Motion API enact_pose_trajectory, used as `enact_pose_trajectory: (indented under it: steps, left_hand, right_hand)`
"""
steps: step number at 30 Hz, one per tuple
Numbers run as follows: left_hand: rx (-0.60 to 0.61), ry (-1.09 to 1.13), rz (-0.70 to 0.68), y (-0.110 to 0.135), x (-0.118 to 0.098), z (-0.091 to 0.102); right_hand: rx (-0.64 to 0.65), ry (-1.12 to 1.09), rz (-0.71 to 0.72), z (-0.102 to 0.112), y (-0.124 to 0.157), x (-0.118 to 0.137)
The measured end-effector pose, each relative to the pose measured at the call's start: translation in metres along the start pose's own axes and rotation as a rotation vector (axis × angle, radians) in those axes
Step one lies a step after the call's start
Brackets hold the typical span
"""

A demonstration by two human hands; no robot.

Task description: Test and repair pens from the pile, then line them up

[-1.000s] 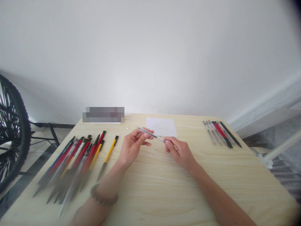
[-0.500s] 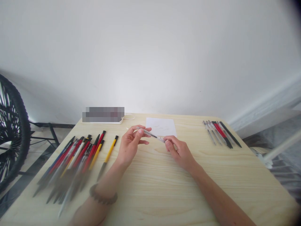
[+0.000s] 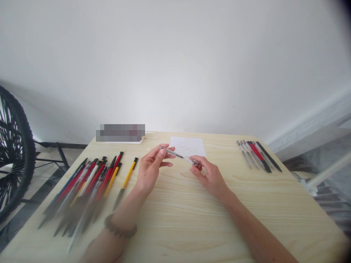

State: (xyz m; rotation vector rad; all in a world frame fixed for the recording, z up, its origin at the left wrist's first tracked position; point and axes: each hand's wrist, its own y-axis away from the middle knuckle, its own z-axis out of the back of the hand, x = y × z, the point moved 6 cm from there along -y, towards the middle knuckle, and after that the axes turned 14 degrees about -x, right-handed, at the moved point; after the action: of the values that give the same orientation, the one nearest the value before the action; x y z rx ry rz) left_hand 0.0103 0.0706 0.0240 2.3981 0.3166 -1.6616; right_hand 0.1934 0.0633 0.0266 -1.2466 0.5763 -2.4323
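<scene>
A clear pen [image 3: 177, 155] with a dark refill spans my two hands above the middle of the table, sloping down to the right. My left hand [image 3: 152, 166] pinches its left end between thumb and index finger, the other fingers loosely curved. My right hand [image 3: 209, 174] holds the other end, where a clear cap [image 3: 192, 161] shows between thumb and fingers. Behind the hands lies a white sheet of paper [image 3: 188, 146] with faint marks. Left of my left forearm, a yellow and black pen [image 3: 128, 174] lies by itself.
A fanned pile of pens [image 3: 90, 182] in several colours covers the table's left side. A small row of clear, red and black pens [image 3: 256, 155] lies at the right. At the back left sits a white-edged, blurred-out object [image 3: 123, 142]. A spoked wheel [image 3: 16, 157] stands left of the table [image 3: 175, 226].
My right fingers have shifted and opened slightly around the capped end, so more of the cap shows. My left hand has moved very little and keeps its pinch on the pen.
</scene>
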Motion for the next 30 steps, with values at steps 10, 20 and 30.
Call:
enact_pose_trajectory:
  steps: [10, 20, 30]
  left_hand:
    - [0.033, -0.038, -0.065, 0.003, -0.007, -0.002]
    - [0.028, -0.052, 0.032, 0.000, 0.000, -0.003]
    - [-0.074, 0.079, 0.108, -0.005, 0.008, 0.008]
  right_hand:
    - [0.089, -0.012, 0.003, -0.001, 0.002, 0.001]
    - [-0.153, 0.017, -0.010, 0.009, -0.002, -0.002]
    - [-0.262, 0.005, -0.025, 0.014, -0.002, -0.001]
